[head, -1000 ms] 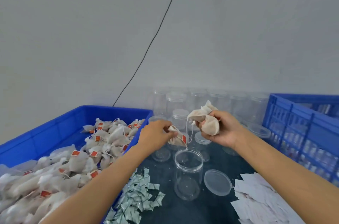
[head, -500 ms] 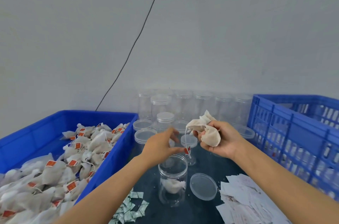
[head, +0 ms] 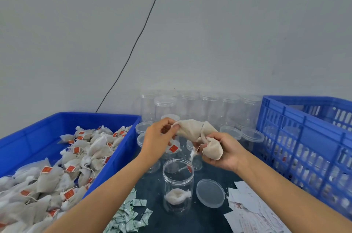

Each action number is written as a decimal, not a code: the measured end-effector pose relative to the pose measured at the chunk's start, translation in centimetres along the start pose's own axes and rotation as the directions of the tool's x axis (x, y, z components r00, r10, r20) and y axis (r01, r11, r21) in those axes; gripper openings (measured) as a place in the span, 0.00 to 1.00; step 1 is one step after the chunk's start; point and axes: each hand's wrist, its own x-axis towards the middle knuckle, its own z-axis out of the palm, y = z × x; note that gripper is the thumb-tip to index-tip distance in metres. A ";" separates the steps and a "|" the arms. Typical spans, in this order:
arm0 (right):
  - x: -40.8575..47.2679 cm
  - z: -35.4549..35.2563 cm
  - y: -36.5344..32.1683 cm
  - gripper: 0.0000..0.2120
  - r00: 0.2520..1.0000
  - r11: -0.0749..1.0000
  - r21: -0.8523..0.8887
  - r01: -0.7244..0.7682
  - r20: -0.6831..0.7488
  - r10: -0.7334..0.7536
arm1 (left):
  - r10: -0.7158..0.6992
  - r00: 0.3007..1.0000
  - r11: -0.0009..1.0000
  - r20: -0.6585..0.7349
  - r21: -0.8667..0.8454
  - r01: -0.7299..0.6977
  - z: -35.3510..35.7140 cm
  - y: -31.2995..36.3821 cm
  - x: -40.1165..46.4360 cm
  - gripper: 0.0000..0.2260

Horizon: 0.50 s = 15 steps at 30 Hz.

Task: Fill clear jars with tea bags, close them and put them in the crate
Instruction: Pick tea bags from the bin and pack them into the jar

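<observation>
head view: left hand pinched the end of one tea bag, right hand gripped another tea bag, both above the open jar. one bag lay inside it, lid just beside, crate at right.

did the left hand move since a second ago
Yes. The left hand rose from just above the open jar's mouth and now pinches a tea bag higher up.
</observation>
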 end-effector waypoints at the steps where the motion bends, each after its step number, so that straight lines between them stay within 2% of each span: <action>1: -0.1 -0.1 -0.1 0.10 1.000 1.000 0.010 0.005 -0.008 -0.005 | -0.016 1.000 1.000 -0.023 -0.007 0.016 -0.3 -0.1 0.2 0.06; 3: -0.4 -0.3 -0.4 0.08 1.000 1.000 0.004 0.012 0.007 -0.012 | -0.070 0.998 0.996 0.003 -0.050 0.070 -0.9 -0.2 0.5 0.08; 5: -0.6 -0.5 -0.4 0.08 0.999 1.000 -0.028 0.009 0.038 -0.008 | -0.137 0.982 0.986 0.126 -0.081 0.148 -1.3 -0.5 0.6 0.07; 6: -0.7 -0.6 -0.3 0.09 0.999 0.998 -0.058 0.011 0.043 -0.009 | -0.157 0.971 0.985 0.182 -0.038 0.167 -1.3 -0.7 0.5 0.07; 10: -0.5 -1.0 -0.1 0.10 1.000 0.997 -0.074 0.023 0.005 -0.022 | -0.166 0.936 0.966 0.312 0.242 0.091 -0.8 -1.9 0.1 0.12; 15: -0.4 -1.4 -0.2 0.07 0.997 0.999 -0.018 0.028 -0.069 -0.029 | -0.182 0.882 0.970 0.435 0.224 0.090 -0.6 -1.8 0.2 0.13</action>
